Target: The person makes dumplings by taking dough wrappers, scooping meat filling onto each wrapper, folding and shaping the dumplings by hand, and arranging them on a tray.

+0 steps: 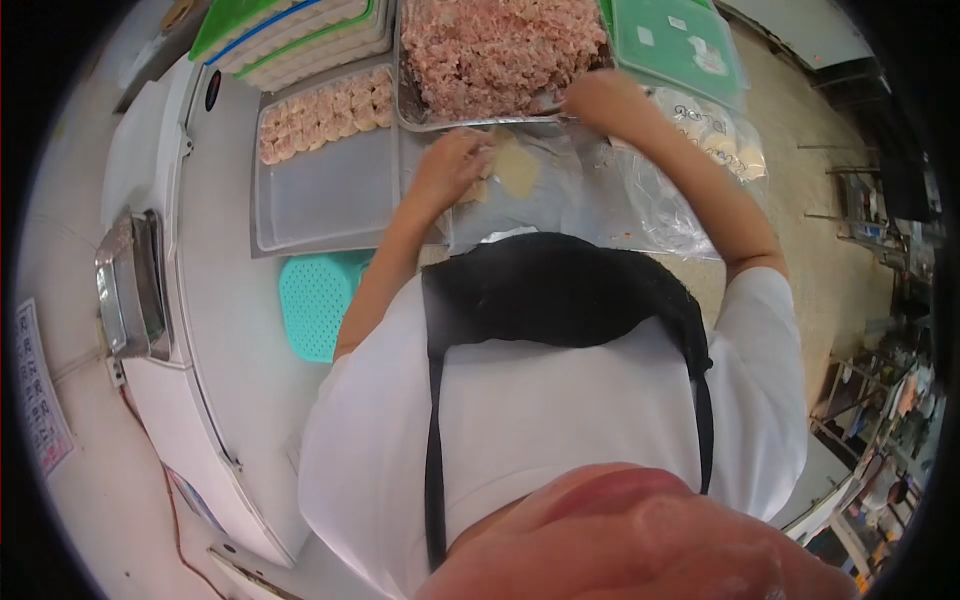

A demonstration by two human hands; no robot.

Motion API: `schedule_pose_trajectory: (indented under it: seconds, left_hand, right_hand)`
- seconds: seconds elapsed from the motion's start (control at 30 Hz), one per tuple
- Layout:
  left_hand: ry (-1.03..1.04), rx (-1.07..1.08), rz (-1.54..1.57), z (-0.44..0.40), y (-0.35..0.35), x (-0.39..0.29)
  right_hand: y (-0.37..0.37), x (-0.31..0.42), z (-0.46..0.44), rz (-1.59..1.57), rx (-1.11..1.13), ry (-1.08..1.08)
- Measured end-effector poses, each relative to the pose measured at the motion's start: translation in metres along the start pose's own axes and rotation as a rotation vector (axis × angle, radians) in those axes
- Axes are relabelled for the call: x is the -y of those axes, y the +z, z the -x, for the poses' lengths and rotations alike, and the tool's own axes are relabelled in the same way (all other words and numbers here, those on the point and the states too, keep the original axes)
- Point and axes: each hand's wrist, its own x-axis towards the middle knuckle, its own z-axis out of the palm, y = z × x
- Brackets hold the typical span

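My left hand [458, 166] is closed, fingers curled around a pale dumpling wrapper [480, 191] that shows partly below them. Just right of it, another thin wrapper [517, 168] lies flat on a plastic-covered surface [550, 190]. My right hand [608, 103] is closed at the near right edge of a metal tray [450, 126] heaped with minced meat filling [505, 50]. A pale, flat end of something shows beside its fingers, too small to name. Left of my left hand, a shallow tray [325, 205] holds rows of filled dumplings [325, 115] along its far side.
Stacked dumpling boxes [310, 45] stand at the far left, and green lids [680, 45] at the far right. Plastic bags of wrappers [715, 135] lie to the right. A turquoise perforated basket [318, 305] sits below the shallow tray, beside a white appliance [230, 300].
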Motion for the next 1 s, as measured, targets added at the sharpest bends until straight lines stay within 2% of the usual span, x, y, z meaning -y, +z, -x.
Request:
schedule_pose_trajectory:
  seconds: [0.07,0.1,0.13,0.17,0.23,0.27,0.33,0.43,0.47,0.53,0.57,0.6,0.63,0.7,0.73,0.83,0.87,0.97,1.0]
  left_hand:
    - [0.071,-0.052,-0.184,-0.01,0.036,0.011]
    - [0.109,-0.077,-0.275,-0.014,0.053,0.021]
    - [0.154,-0.234,-0.315,-0.017,0.07,0.033]
    - [0.142,-0.262,-0.32,-0.02,0.073,0.033]
    - [0.117,-0.313,-0.332,-0.019,0.073,0.034]
    - [0.042,-0.306,-0.284,-0.019,0.07,0.034]
    - [-0.107,-0.296,-0.185,-0.016,0.059,0.032]
    - [-0.047,-0.433,-0.211,-0.003,0.043,0.018]
    - [-0.094,-0.464,-0.015,-0.001,0.038,0.023]
    - [-0.19,-0.518,0.377,0.006,0.031,0.025]
    - [-0.212,-0.559,0.701,0.006,0.028,0.019]
    - [-0.231,-0.588,1.028,0.002,0.017,-0.012]
    - [-0.241,-0.606,1.357,0.0,0.011,-0.029]
    - [-0.08,-0.422,1.522,0.009,-0.002,-0.022]
    - [0.001,-0.326,1.598,0.013,-0.009,-0.022]
    - [0.175,-0.069,1.682,0.025,-0.029,-0.038]
    - [0.04,-0.233,1.629,0.03,-0.031,-0.057]
    - [-0.151,-0.516,0.273,0.025,-0.033,-0.026]
    - [-0.258,-0.469,0.147,0.019,-0.033,-0.024]
  right_hand:
    - [-0.057,-0.016,0.0,0.019,0.181,0.182]
    - [-0.046,-0.036,0.0,0.084,0.085,0.16]
    - [-0.027,-0.07,-0.003,0.149,-0.012,0.139]
    - [-0.012,-0.089,-0.003,0.213,-0.11,0.12]
    - [0.021,-0.083,0.004,0.123,-0.183,0.029]
    - [0.035,-0.082,0.005,0.079,-0.222,-0.016]
    - [0.019,-0.044,0.023,-0.035,-0.227,-0.047]
    - [0.005,-0.023,0.039,-0.038,-0.133,-0.168]
    - [0.012,-0.041,0.033,-0.001,-0.17,-0.164]
    - [-0.001,-0.068,0.02,0.0,-0.141,-0.024]
    - [-0.004,-0.078,0.013,0.001,-0.128,0.047]
    - [0.005,-0.085,0.011,0.022,-0.226,-0.001]
    - [0.021,-0.076,0.014,-0.051,-0.234,-0.058]
    - [0.055,-0.047,0.011,-0.193,-0.252,-0.172]
    - [0.036,-0.025,0.017,-0.123,-0.148,-0.235]
    - [-0.01,-0.029,0.003,-0.062,0.009,-0.079]
    - [-0.027,-0.033,-0.002,-0.121,-0.002,-0.037]
    - [0.006,-0.041,-0.037,0.002,-0.042,-0.039]
    - [0.016,-0.028,-0.033,-0.046,-0.048,-0.098]
